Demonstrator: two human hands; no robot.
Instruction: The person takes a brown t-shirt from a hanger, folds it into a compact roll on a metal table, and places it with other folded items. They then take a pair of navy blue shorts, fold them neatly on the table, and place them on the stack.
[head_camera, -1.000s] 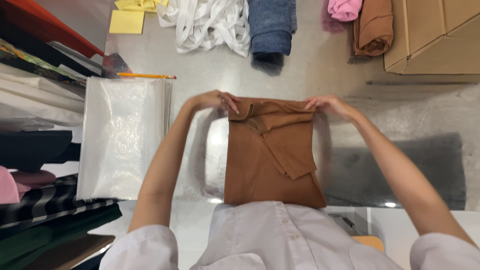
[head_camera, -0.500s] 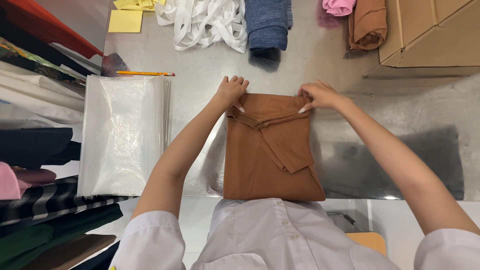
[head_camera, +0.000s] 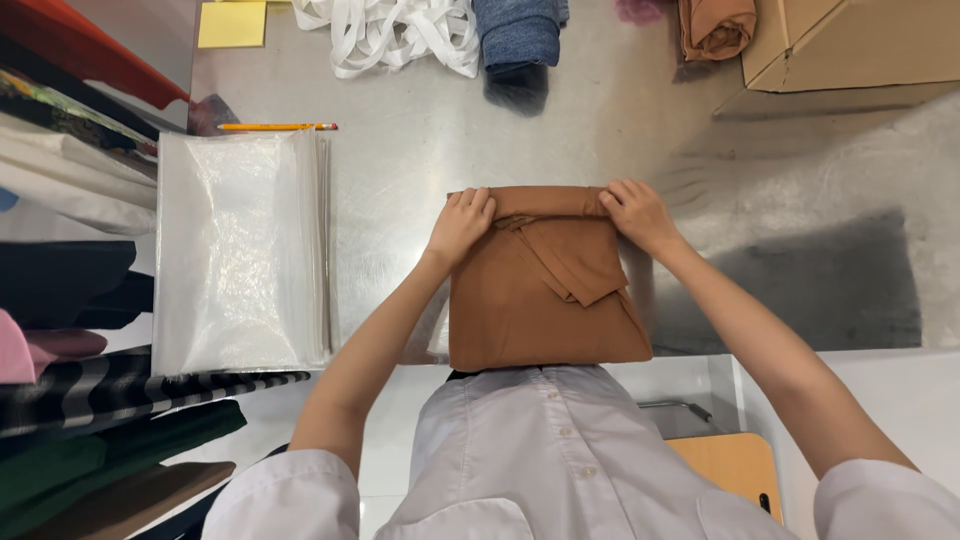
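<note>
A folded brown garment (head_camera: 530, 300) lies on the steel table (head_camera: 420, 180) right in front of me. My left hand (head_camera: 462, 224) grips its far left corner with curled fingers. My right hand (head_camera: 636, 212) grips the far right corner the same way. The far edge of the cloth is rolled over between the two hands. A loose flap of the garment points down across its middle.
A stack of clear plastic bags (head_camera: 240, 250) lies left of the garment, with a pencil (head_camera: 276, 127) beyond it. Folded fabrics (head_camera: 60, 300) pile at the left edge. At the back lie white straps (head_camera: 385, 35), blue cloth (head_camera: 515, 40) and a cardboard box (head_camera: 850, 40).
Both hands have brought the garment's far edge closer to me and pressed it down onto the fold. The garment now lies flatter on the table.
</note>
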